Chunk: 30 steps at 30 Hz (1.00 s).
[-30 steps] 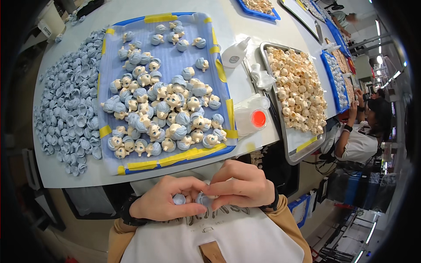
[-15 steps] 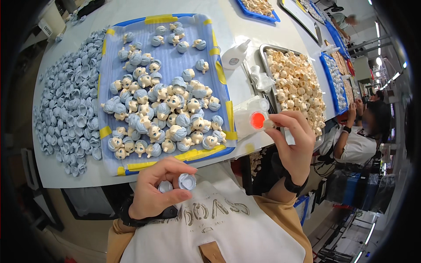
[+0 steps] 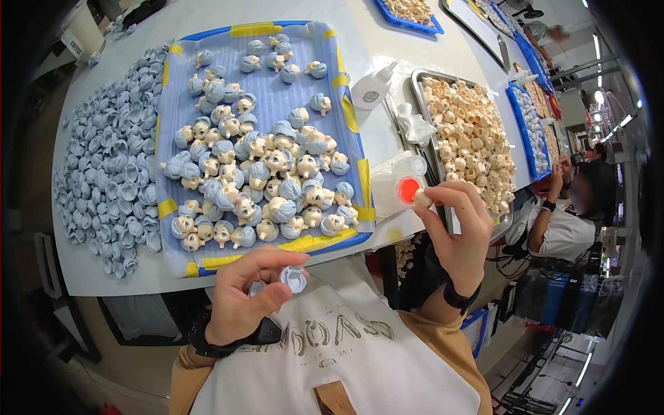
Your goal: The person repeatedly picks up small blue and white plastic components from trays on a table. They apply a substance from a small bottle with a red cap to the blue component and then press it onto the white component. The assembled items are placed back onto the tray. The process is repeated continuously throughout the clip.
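My left hand (image 3: pixel 243 296), in front of my apron, pinches a light-blue doll hair shell (image 3: pixel 294 279) between thumb and fingers, its hollow side facing up. A second blue shell (image 3: pixel 256 287) is partly hidden in the same hand. At the table's front edge, my right hand (image 3: pixel 458 232) holds a small cream doll face piece (image 3: pixel 421 198) in its fingertips. That piece is at the rim of a small round dish (image 3: pixel 408 189) with bright red-orange contents; whether it touches is unclear. A blue tray (image 3: pixel 266 30) left of the dish carries several blue-haired doll heads (image 3: pixel 277 160).
Loose blue hair shells (image 3: pixel 111 166) are heaped at the left. A metal tray (image 3: pixel 419 86) of cream face pieces stands at the right, near a white squeeze bottle (image 3: pixel 373 86) and crumpled white tissue (image 3: pixel 415 126). Another person (image 3: pixel 564 225) sits farther right.
The face piece in my right hand has turned and shifted slightly down beside the dish. In my left hand, the front shell has tilted and moved slightly up.
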Tool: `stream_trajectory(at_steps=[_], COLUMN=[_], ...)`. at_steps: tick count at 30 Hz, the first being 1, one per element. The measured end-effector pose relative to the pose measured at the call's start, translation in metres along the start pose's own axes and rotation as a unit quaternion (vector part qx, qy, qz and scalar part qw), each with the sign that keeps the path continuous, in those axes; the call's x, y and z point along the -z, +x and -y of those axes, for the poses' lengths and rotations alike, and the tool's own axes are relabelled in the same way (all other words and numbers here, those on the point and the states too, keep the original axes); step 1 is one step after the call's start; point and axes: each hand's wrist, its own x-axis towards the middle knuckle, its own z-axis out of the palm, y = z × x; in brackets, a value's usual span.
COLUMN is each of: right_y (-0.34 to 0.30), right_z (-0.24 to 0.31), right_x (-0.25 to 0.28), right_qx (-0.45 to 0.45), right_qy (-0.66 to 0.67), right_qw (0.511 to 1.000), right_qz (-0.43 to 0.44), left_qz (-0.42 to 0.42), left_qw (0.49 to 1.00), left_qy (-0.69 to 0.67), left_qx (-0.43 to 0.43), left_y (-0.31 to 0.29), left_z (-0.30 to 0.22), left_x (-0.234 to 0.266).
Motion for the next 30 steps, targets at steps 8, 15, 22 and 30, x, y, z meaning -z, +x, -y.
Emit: stream_trajectory(at_steps=[8, 15, 22, 30], right_y=[-0.022, -0.015, -0.017, -0.017], right_z=[0.029, 0.059, 0.06, 0.067], right_x=[-0.011, -0.038, -0.044, -0.066], right_qx=[0.006, 0.131, 0.165, 0.179], right_qy=[0.209, 0.333, 0.283, 0.17], right_qw=[0.974, 0.931, 0.939, 0.968], right_qz=[-0.086, 0.074, 0.107, 0.044], left_qz=[0.0, 0.029, 0.05, -0.033], left_qw=[0.997, 0.989, 0.987, 0.999], left_qy=[0.025, 0.004, 0.048, 0.006], left_qx=[-0.076, -0.145, -0.148, 0.04], left_y=[0.006, 0.009, 0.011, -0.002], left_z=[0.008, 0.01, 0.017, -0.006], left_x=[-0.005, -0.009, -0.003, -0.011])
